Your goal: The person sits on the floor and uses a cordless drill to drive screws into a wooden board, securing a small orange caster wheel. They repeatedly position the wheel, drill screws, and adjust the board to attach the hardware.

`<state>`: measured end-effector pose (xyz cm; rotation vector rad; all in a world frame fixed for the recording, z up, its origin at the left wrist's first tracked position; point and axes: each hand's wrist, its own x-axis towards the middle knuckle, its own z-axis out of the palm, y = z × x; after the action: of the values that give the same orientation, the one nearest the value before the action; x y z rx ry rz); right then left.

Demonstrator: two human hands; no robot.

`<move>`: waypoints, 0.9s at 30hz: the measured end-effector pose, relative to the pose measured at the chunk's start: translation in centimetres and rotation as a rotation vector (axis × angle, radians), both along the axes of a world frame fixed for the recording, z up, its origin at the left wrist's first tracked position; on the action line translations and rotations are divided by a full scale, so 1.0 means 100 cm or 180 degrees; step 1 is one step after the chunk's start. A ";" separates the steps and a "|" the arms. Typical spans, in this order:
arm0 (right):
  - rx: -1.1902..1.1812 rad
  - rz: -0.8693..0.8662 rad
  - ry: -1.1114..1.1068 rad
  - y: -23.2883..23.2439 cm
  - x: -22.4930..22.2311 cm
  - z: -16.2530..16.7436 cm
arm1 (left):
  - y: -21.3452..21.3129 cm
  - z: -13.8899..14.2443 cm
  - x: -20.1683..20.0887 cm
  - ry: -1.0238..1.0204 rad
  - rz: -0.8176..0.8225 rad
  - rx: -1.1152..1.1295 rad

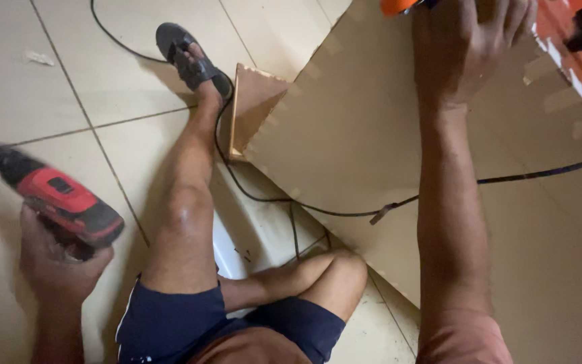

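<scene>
The red and black power drill (55,199) was at the near left, gripped by its handle in the left hand (58,259) and lifted off the tiled floor (102,74), its nose pointing away to the far left; it looked blurred, so its tip could not be made out. Held out to the side like that, it sat clear of the person's bare legs.

To the right, the right hand (469,47) reached to the far edge of a large pale wooden board (372,135), fingers curled over the edge near an orange object (399,7) at the top of the view, seemingly to steady the panel; whether it clasped the orange thing could not be told. The board leaned up off the floor, a small triangular wooden brace (254,108) standing at its left end. A black cable (345,212) ran across the board's face and down onto the floor between the legs, past the sandalled foot (190,61) stretched out at the far side.
</scene>
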<state>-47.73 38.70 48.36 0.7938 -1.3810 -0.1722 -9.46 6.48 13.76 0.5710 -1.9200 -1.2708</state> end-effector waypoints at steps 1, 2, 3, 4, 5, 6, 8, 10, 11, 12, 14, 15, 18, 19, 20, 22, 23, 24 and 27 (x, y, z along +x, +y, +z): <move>-0.0023 -0.0010 -0.0146 0.005 -0.007 -0.001 | 0.002 0.017 -0.010 0.0143 -0.0194 0.0080; -0.0049 -0.0021 -0.0291 0.010 -0.011 -0.006 | 0.005 0.034 -0.022 0.0288 -0.0403 0.0169; -0.0068 -0.0043 -0.0358 0.014 -0.015 -0.008 | 0.009 0.051 -0.033 0.0446 -0.0650 0.0305; -0.0082 -0.0070 -0.0430 0.016 -0.016 -0.011 | 0.013 0.069 -0.044 0.0594 -0.0923 0.0467; -0.0097 -0.0097 -0.0501 0.016 -0.015 -0.012 | 0.019 0.086 -0.055 0.0752 -0.1200 0.0642; -0.0116 -0.0133 -0.0557 0.015 -0.012 -0.012 | 0.026 0.103 -0.065 0.0901 -0.1505 0.0837; -0.0103 -0.0046 -0.0595 0.008 -0.004 -0.007 | 0.041 0.138 -0.086 0.1100 -0.2028 0.1206; -0.0078 0.0098 -0.0573 0.001 0.004 -0.001 | 0.053 0.169 -0.107 0.1210 -0.2407 0.1443; -0.0086 0.0121 -0.0563 -0.001 0.006 0.002 | 0.058 0.184 -0.118 0.1264 -0.2564 0.1540; -0.0131 0.0048 -0.0571 -0.003 0.007 0.003 | 0.062 0.196 -0.128 0.1302 -0.2640 0.1572; -0.0164 -0.0008 -0.0630 -0.003 0.005 0.003 | 0.064 0.218 -0.148 0.1405 -0.2777 0.1630; -0.0159 0.0025 -0.0655 -0.002 0.003 0.003 | 0.064 0.226 -0.159 0.1541 -0.2767 0.1558; -0.0158 -0.0083 -0.0559 0.000 -0.003 0.000 | 0.060 0.245 -0.187 0.1274 -0.2885 0.1567; -0.0132 -0.0067 -0.0532 0.001 -0.005 0.000 | 0.061 0.249 -0.197 0.1401 -0.2967 0.1523; -0.0106 -0.0051 -0.0504 0.000 -0.006 -0.001 | 0.062 0.254 -0.206 0.1534 -0.3048 0.1468; -0.0059 0.0041 -0.0571 0.001 -0.006 -0.001 | 0.065 0.262 -0.219 0.1697 -0.3202 0.1493; -0.0057 0.0038 -0.0614 0.001 -0.005 0.000 | 0.068 0.266 -0.224 0.1734 -0.3272 0.1578; -0.0099 -0.0050 -0.0664 0.001 -0.005 -0.001 | 0.071 0.269 -0.227 0.1742 -0.3285 0.1654; -0.0125 -0.0124 -0.0744 0.004 -0.008 -0.003 | 0.079 0.276 -0.230 0.1694 -0.3194 0.1888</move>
<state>-48.49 39.09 48.10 0.7727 -1.6161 -0.0838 -32.50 14.35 41.40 -0.5380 -1.3337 -2.3477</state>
